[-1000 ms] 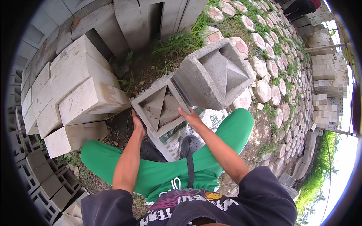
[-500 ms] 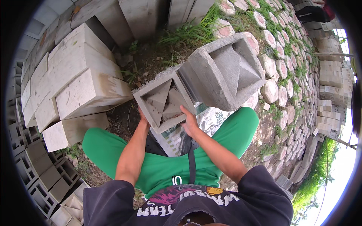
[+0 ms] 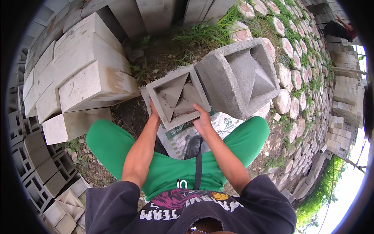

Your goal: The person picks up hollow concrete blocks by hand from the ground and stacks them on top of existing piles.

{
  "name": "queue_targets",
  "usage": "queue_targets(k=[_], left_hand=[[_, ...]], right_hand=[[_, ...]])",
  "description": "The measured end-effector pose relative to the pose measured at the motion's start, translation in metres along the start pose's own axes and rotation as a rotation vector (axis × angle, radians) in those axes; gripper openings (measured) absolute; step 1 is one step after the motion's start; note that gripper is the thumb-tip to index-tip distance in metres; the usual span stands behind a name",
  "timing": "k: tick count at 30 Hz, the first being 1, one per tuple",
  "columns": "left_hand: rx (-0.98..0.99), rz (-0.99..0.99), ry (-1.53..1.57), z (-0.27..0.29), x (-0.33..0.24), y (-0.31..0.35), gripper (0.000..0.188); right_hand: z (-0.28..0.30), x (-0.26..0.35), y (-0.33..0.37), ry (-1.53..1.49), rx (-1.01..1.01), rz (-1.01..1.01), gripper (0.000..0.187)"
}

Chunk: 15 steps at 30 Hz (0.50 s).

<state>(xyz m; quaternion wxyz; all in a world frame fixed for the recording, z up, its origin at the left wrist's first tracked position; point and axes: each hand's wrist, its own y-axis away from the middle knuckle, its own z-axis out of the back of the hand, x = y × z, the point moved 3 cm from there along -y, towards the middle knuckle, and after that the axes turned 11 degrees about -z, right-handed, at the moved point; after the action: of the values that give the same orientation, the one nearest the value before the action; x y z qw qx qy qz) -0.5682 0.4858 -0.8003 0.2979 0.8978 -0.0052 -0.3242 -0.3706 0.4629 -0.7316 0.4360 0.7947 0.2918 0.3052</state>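
A square grey concrete block [image 3: 171,115] with a sunken, faceted face lies tilted between my two hands, with dirt specks in its hollow. My left hand [image 3: 155,110] grips its left side, fingers partly hidden behind it. At the near right corner my right hand [image 3: 203,121] holds on, thumb over the rim and the other fingers lower down. Close against its right side stands a larger, rough concrete block [image 3: 224,84] with a similar pyramid-like recess. A printed white and green sack [image 3: 171,145] lies below the held block, between my legs.
A stack of pale concrete blocks [image 3: 83,78] rises at the left, with hollow blocks [image 3: 35,187] nearer me. Tall slabs [image 3: 157,15] stand at the far side beside grass [image 3: 206,33]. Rows of hexagonal paving stones [image 3: 282,102] cover the right. Another person [image 3: 339,32] is at the far right.
The held block has shifted away from me and slightly right, both hands moving with it. More of the sack shows beneath it. The whole view has turned a little.
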Motion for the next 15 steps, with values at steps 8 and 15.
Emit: queue_targets(k=[8,15], left_hand=[[-0.032,0.038,-0.041,-0.009,-0.007,0.006,0.065],[0.012,0.038,0.036,-0.018,-0.004,0.012,0.066]], right_hand=[[0.005,0.003,0.0,0.05,-0.009,0.007,0.045],[0.015,0.011,0.002,0.073,0.078,-0.03,0.046]])
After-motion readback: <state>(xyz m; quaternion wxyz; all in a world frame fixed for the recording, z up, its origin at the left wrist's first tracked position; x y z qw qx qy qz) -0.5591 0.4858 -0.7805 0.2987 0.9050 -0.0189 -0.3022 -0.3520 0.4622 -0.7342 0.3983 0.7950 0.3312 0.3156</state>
